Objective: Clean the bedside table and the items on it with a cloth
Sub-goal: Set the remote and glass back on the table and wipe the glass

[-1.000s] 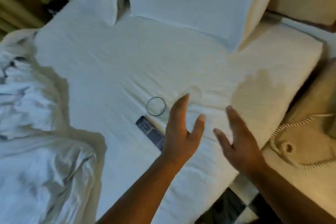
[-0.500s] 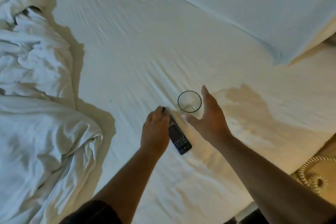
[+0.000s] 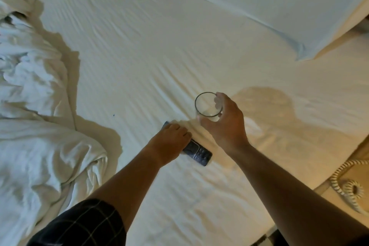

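A clear drinking glass (image 3: 205,104) stands upright on the white bed sheet (image 3: 151,62). My right hand (image 3: 225,122) wraps round its right side, thumb and fingers curled on the glass. Just left of it a dark remote control (image 3: 199,155) lies flat on the sheet, and my left hand (image 3: 171,138) grips its far end with fingers curled over it. The remote's near end with its buttons shows below my left hand. No cloth is in view.
A crumpled white duvet (image 3: 36,146) is heaped along the left. Two pillows (image 3: 269,2) lie at the head of the bed. At the lower right edge a coiled phone cord (image 3: 347,187) rests on a pale surface beside the mattress.
Both hands came down from above the bed onto the items. The left hand settled on the remote. The right hand, open beside the glass half a second ago, now wraps round it.
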### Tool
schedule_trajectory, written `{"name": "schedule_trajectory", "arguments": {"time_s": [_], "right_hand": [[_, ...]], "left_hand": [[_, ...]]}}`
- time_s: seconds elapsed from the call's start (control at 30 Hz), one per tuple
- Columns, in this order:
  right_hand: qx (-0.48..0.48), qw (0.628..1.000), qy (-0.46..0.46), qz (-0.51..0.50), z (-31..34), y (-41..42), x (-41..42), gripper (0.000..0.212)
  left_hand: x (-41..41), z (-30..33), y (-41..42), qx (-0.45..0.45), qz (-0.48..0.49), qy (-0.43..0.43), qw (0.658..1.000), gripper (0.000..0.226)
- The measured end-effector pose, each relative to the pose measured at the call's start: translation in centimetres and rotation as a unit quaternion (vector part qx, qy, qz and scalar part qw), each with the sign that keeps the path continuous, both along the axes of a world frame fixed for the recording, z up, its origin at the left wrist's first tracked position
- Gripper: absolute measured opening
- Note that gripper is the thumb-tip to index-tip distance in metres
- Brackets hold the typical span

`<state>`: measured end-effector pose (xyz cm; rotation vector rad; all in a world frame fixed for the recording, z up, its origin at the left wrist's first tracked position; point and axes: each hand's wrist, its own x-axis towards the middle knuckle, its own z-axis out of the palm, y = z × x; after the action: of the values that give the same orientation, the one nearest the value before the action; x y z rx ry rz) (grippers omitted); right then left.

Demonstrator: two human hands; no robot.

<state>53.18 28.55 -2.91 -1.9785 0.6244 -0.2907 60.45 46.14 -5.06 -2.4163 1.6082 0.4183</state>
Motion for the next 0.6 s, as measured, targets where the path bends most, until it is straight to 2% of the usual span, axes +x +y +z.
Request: {"name": "schedule_trajectory", "arguments": {"time_s": [0.1, 0.2, 0.3, 0.43, 0.6], "right_hand": [[0.018, 0.997, -0.010, -0.070, 1.0, -1.3, -1.6, 0.073], [0.029, 0.988, -0.014, -0.153, 1.6, -4.1, -5.5, 0.074], [0.024, 0.973, -0.016, -0.230, 2.2, -7.5, -10.8, 0.073], [0.006, 0.946, -0.011, -0.324, 3.5, -13.2, -19.8, 0.063], [-0.003, 0.908, 0.011, -0.419, 4.4, -18.7, -30.5, 0.066]], "left_hand": [[-0.9, 0.7, -0.4, 0.019, 0.103, 0.034, 0.994, 0.038], [-2.4, 1.6, -2.6, -0.021, 0.197, 0.089, 0.976, 0.043], [-4.9, 2.3, -6.2, -0.048, 0.250, 0.147, 0.956, 0.043], [-10.7, 2.4, -14.2, -0.070, 0.243, 0.227, 0.941, 0.034], [-21.2, 2.3, -24.0, -0.056, 0.195, 0.301, 0.932, 0.034]]}}
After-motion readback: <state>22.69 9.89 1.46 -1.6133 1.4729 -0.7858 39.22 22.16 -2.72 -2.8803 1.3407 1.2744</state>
